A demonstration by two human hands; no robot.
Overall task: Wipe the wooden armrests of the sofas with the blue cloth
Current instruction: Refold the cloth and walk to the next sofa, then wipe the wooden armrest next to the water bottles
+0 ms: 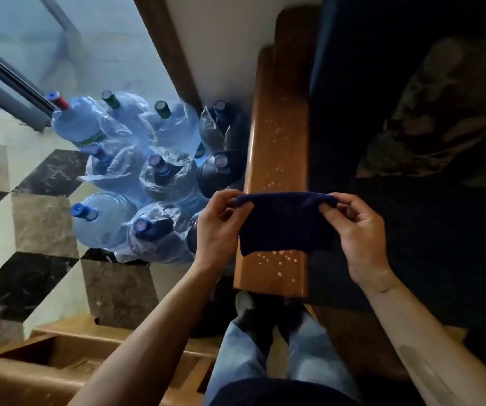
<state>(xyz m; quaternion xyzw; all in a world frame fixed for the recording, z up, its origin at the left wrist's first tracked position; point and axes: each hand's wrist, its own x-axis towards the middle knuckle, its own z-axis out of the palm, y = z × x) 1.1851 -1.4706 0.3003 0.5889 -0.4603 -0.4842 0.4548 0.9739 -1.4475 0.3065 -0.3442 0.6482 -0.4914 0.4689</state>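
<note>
You stand at the near end of a wooden armrest [276, 159], looking straight down its length. Both hands hold the blue cloth [285, 222] stretched flat across the armrest, near its front end. Your left hand [221, 227] pinches the cloth's upper left corner between thumb and fingertips; your right hand [358, 232] pinches the upper right corner the same way. Each grip is closed on fabric, with the remaining fingers curled under. The cloth hangs from the two pinch points as a dark rectangle; whether its lower edge touches the wood, you cannot tell.

The armrest top is glossy brown and dotted with small pale specks [278, 133], both beyond the cloth and just below it near the front edge. To the right lies the dark sofa seat [411, 230], with a patterned cushion [446, 112] further back. To the left, on the checkered floor [31, 200], stands a cluster of large water bottles [148, 159], several wrapped in clear plastic. Your jeans [265, 353] and feet show below the armrest's end.
</note>
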